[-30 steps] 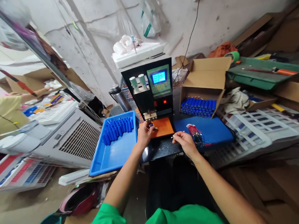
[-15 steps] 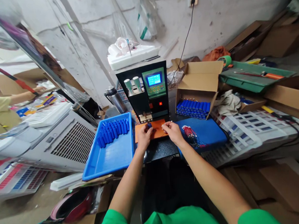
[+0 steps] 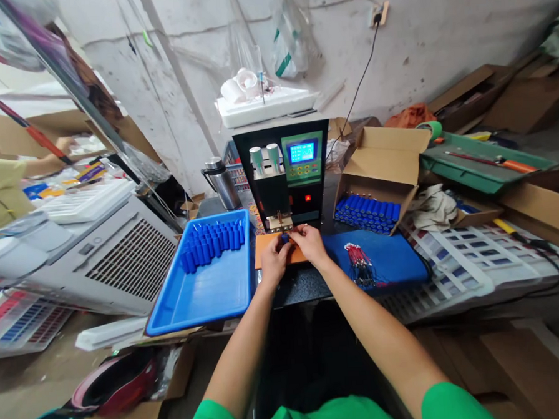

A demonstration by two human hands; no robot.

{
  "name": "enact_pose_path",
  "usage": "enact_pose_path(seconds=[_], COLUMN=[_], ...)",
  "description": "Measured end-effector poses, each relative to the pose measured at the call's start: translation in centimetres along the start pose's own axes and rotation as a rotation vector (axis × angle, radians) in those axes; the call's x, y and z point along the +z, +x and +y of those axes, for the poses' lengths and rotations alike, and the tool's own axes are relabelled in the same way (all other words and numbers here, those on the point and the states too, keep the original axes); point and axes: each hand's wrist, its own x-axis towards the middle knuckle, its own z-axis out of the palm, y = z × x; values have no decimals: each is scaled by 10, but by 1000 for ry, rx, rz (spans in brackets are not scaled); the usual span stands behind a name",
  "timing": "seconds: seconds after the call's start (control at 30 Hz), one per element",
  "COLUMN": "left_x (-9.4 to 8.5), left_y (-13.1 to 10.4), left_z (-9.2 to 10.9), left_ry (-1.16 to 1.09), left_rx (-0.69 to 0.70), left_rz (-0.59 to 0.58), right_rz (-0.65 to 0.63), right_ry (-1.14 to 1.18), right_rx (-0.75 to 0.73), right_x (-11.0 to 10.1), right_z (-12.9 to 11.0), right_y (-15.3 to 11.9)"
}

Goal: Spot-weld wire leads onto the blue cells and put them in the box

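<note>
Below the electrodes of a black spot welder (image 3: 307,198), my left hand (image 3: 275,260) is closed on a small blue cell (image 3: 285,238). My right hand (image 3: 309,243) is pinched close beside the cell, at the welder's tip; what its fingers hold is too small to name. Both hands are over an orange board (image 3: 265,243). To the left, a blue tray (image 3: 209,307) holds many blue cells (image 3: 211,245). Red and black wires (image 3: 360,264) lie on a blue pad (image 3: 394,260) at the right.
An open cardboard box (image 3: 382,151) of blue cells stands right of the welder. A steel flask (image 3: 222,184) is behind the tray. Green tray (image 3: 483,161) and white crates (image 3: 455,266) are at the right. At far left, a person's arm (image 3: 47,164) reaches over goods.
My right hand has moved left, from apart to next to the cell and my left hand. The view has shifted slightly.
</note>
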Motion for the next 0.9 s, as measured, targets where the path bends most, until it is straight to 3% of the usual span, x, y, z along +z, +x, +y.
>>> enact_pose_path(seconds=[0.4,0.9], left_x=[0,1], left_y=[-2,-2], left_z=[6,3], left_ry=[50,33], left_rx=[10,3], left_rz=[19,31], right_rz=[12,10], right_ry=[-138,-143], right_rx=[-32,-35], right_x=[6,6], right_z=[5,-3], right_y=[0,-3])
